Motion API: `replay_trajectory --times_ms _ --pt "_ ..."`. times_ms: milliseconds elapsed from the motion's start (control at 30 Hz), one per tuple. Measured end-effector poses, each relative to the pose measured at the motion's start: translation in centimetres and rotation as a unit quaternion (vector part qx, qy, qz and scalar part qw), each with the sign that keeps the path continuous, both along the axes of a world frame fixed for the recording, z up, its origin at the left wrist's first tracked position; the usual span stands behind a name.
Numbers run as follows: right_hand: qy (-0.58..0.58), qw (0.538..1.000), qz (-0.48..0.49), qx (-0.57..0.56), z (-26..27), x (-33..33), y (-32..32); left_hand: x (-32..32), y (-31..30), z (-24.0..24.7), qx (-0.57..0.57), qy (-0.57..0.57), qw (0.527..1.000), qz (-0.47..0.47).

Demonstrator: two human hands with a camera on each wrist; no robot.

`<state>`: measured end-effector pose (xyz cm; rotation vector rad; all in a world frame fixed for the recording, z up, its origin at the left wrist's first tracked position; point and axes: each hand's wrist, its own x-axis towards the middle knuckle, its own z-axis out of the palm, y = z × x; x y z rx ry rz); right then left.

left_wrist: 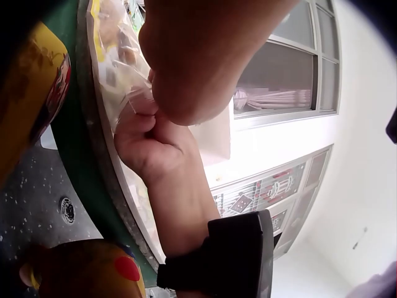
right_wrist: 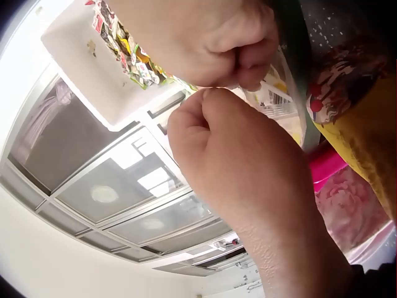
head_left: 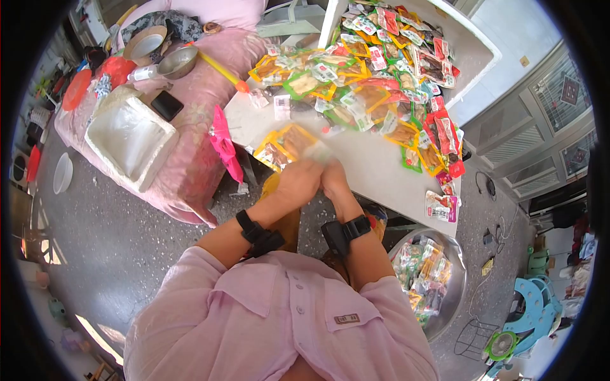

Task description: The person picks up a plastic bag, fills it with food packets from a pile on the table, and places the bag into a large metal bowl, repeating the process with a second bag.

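Observation:
My two hands meet at the near edge of the table. A clear plastic bag [left_wrist: 124,81] runs from between the fingers, with yellow-edged snack packets [head_left: 286,145] lying just beyond. With curled fingers my left hand [head_left: 300,183] grips the gathered plastic. Right against it, my right hand [head_left: 335,180] pinches the same plastic between thumb and bent forefinger, as the left wrist view shows. In the right wrist view the left hand [right_wrist: 239,133] sits below the right hand [right_wrist: 211,40], their knuckles close together. The gripped part of the bag is mostly hidden by the fingers.
A heap of snack packets [head_left: 356,82] spreads from a tipped white foam box [head_left: 473,60] over the table [head_left: 381,184]. A metal basin [head_left: 459,279] of packets stands low at right. At left are a pink plastic bag [head_left: 225,143] and a bed with another foam box [head_left: 130,143].

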<state>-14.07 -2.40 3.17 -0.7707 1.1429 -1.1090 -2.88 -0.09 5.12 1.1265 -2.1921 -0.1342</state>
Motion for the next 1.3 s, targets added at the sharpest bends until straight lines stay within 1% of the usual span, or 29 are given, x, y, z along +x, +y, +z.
replay_trajectory --times_ms 67,133,167,267,367,433,467,533,567,667,733,833,867,933,967,1000,1033,1067,1133,1167,1267,1300 --pt "-0.109 0.994 -0.011 0.022 0.3 0.3 0.2 0.4 -0.1 0.3 0.005 0.001 1.000 0.000" --pt "-0.155 0.987 -0.020 0.039 0.5 0.3 0.7 0.6 0.1 0.5 0.019 -0.014 1.000 0.001" --pt "-0.178 0.982 -0.025 0.048 0.5 0.3 0.9 0.6 0.1 0.2 0.008 -0.007 1.000 -0.002" --pt "-0.199 0.978 -0.067 0.002 -1.3 0.6 0.6 0.5 0.2 -0.8 -0.019 0.013 1.000 -0.015" --pt "-0.200 0.976 -0.085 -0.021 -3.2 1.2 0.0 0.7 0.0 -1.6 -0.043 0.017 0.999 -0.020" --pt "-0.191 0.976 -0.104 -0.012 -2.5 2.0 -0.1 1.1 0.0 -2.3 -0.051 0.006 0.999 -0.012" --pt "-0.188 0.976 -0.112 -0.009 -2.2 2.2 -0.2 1.2 0.0 -2.6 -0.072 0.023 0.997 -0.005" --pt "-0.161 0.985 -0.052 -0.011 -2.7 1.9 -0.4 1.6 0.3 -2.4 -0.114 0.056 0.992 0.010" --pt "-0.148 0.989 -0.021 -0.013 -2.9 1.7 -0.6 1.9 0.7 -2.2 -0.109 0.049 0.993 0.014" --pt "-0.122 0.988 0.027 0.085 -0.3 0.5 0.8 2.9 2.1 -1.4 -0.105 0.026 0.994 0.019" --pt "-0.069 0.993 0.038 0.083 0.0 -0.3 1.2 3.7 2.3 -2.0 -0.123 0.005 0.992 0.005" --pt "0.043 0.997 0.033 0.052 0.1 -1.9 1.5 4.8 1.0 -4.0 -0.156 -0.044 0.986 0.028" --pt "0.087 0.995 0.027 0.036 0.2 -2.4 1.4 5.1 0.9 -4.5 -0.154 -0.040 0.987 0.012" --pt "0.159 0.987 -0.018 -0.021 0.0 -3.3 1.4 5.4 0.7 -4.1 -0.150 -0.032 0.988 -0.022" --pt "0.194 0.979 -0.041 -0.050 -0.3 -3.6 1.3 5.5 0.6 -4.0 -0.145 -0.021 0.989 -0.029" --pt "0.266 0.950 -0.034 -0.159 -0.7 -3.9 1.1 5.6 0.4 -3.7 -0.139 -0.009 0.989 -0.037" --pt "0.334 0.904 -0.028 -0.264 -1.0 -4.2 0.8 5.6 0.2 -3.4 -0.134 0.002 0.990 -0.045" --pt "0.397 0.843 -0.022 -0.363 -1.5 -4.6 0.7 5.8 0.1 -3.1 -0.125 0.015 0.991 -0.053" --pt "0.517 0.753 -0.010 -0.408 1.1 -4.3 1.4 6.1 0.0 -0.6 -0.105 0.041 0.991 -0.069" --pt "0.572 0.701 -0.003 -0.427 2.5 -4.1 1.6 6.4 -0.1 0.3 -0.066 0.068 0.992 -0.088" --pt "0.490 0.724 0.052 -0.484 4.8 -4.8 0.0 7.2 -1.0 3.1 0.048 0.150 0.979 -0.128" --pt "0.472 0.746 0.077 -0.463 5.7 -5.0 -0.4 7.4 -1.2 4.6 0.115 0.181 0.969 -0.124"
